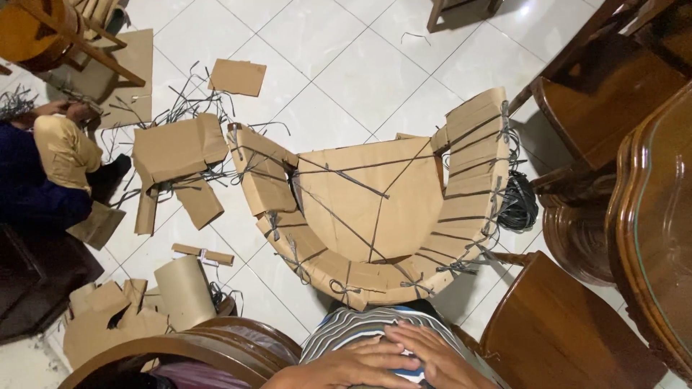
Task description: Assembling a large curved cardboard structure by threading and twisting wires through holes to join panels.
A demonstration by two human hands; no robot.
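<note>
A curved, half-round piece wrapped in brown cardboard (375, 209) and bound with grey straps lies on the white tiled floor right in front of me. My left hand (346, 367) and my right hand (432, 356) rest at the bottom of the view on my striped shirt (353, 324), the fingers overlapping. Neither hand holds anything. Both hands sit below the near edge of the cardboard piece, apart from it.
A dark coil of strap (517, 204) lies at the wrapped piece's right. Loose cardboard sheets (180, 148) and strap offcuts litter the left floor. Another person (50, 166) sits at far left. Wooden chairs (562, 331) and a glass-topped table (659, 216) stand at right.
</note>
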